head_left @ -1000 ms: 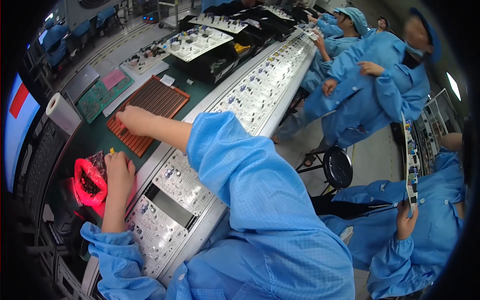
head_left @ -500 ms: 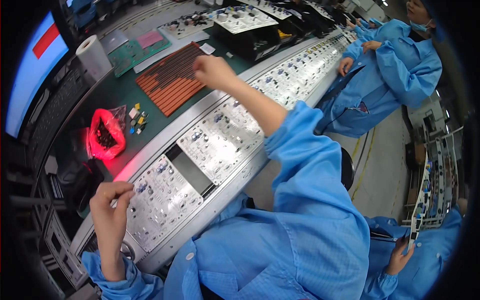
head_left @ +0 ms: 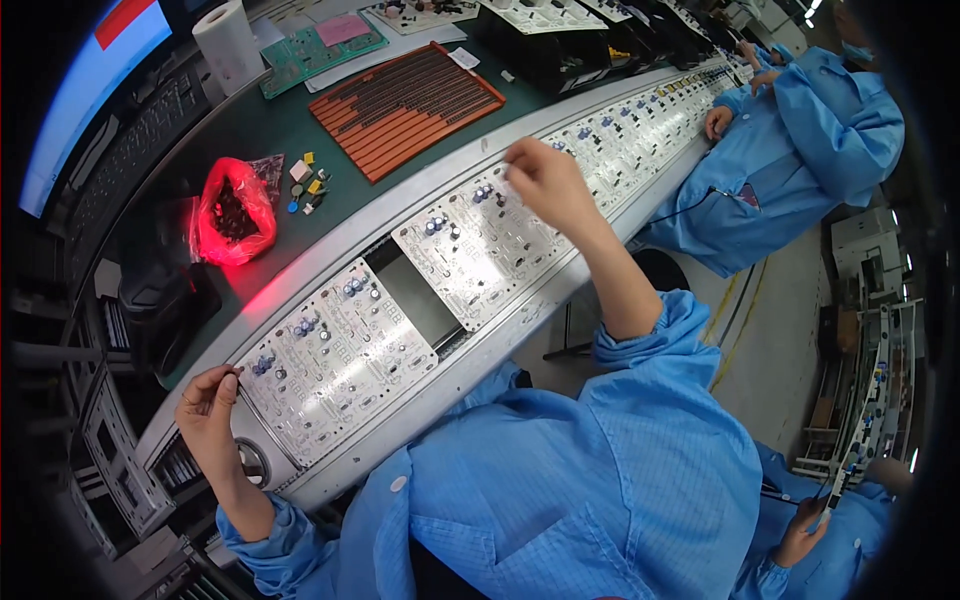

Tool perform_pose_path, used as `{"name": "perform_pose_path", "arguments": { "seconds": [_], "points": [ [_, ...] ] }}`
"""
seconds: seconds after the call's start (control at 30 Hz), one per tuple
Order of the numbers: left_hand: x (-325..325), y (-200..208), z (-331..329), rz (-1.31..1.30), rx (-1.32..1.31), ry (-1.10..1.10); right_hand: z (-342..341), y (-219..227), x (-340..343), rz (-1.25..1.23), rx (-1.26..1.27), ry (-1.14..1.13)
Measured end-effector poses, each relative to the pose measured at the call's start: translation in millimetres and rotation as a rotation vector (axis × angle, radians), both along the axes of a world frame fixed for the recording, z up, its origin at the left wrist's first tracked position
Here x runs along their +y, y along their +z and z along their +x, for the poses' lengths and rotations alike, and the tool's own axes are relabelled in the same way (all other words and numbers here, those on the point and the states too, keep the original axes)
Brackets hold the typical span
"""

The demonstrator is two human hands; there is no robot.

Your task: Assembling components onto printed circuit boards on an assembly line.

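Observation:
Two white circuit boards lie on a metal conveyor rail: a near-left board and a second board, a gap between them. Both carry small blue capacitors and other parts. My left hand is at the left corner of the near-left board, thumb and forefinger pinched around a tiny dark thing too small to name. Above the far right part of the second board hovers my right hand, its fingers curled together; what they hold, if anything, is hidden. An orange-brown slotted tray holds rows of dark small parts.
A red-lit plastic bag of dark parts sits beside loose components. Behind are a green board, a white roll and black bins. More boards line the conveyor toward a co-worker in blue.
My right hand has left the edge of the slotted tray and come over the second board. My left hand stays by the near board's corner. The whole view has shifted.

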State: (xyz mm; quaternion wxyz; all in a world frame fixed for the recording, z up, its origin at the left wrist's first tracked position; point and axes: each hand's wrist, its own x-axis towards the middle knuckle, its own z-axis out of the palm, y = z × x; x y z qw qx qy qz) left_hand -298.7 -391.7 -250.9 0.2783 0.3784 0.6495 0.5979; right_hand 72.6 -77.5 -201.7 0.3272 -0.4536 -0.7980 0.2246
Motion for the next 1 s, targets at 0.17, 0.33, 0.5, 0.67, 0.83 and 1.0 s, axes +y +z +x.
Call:
{"name": "perform_pose_path", "arguments": {
  "seconds": [0.17, 0.33, 0.5, 0.67, 0.83, 1.0],
  "points": [
    [-19.7, 3.1, 4.0, -0.084, -0.043, 0.122, 22.7, -0.1, 9.5, 0.105, -0.063, -0.158],
    [-6.8, 14.0, 11.8, -0.065, -0.027, 0.045, -23.0, 16.5, -58.7, -0.368, 0.261, 0.314],
    [-6.6, 21.5, 11.9, -0.074, -0.083, 0.075, -73.0, 24.4, -100.1, -0.597, 0.237, 0.596],
    [-6.1, 15.4, 6.1, -0.030, -0.122, 0.034, -105.4, 16.8, -109.9, -0.631, 0.138, 0.646],
    [-4.9, 11.3, 6.1, -0.033, -0.121, 0.008, -119.3, 7.9, -101.4, -0.392, -0.102, 0.602],
    [-7.9, 13.3, 9.6, -0.033, -0.133, 0.022, -119.9, 0.2, -93.9, -0.175, -0.168, 0.513]
  ]
}}
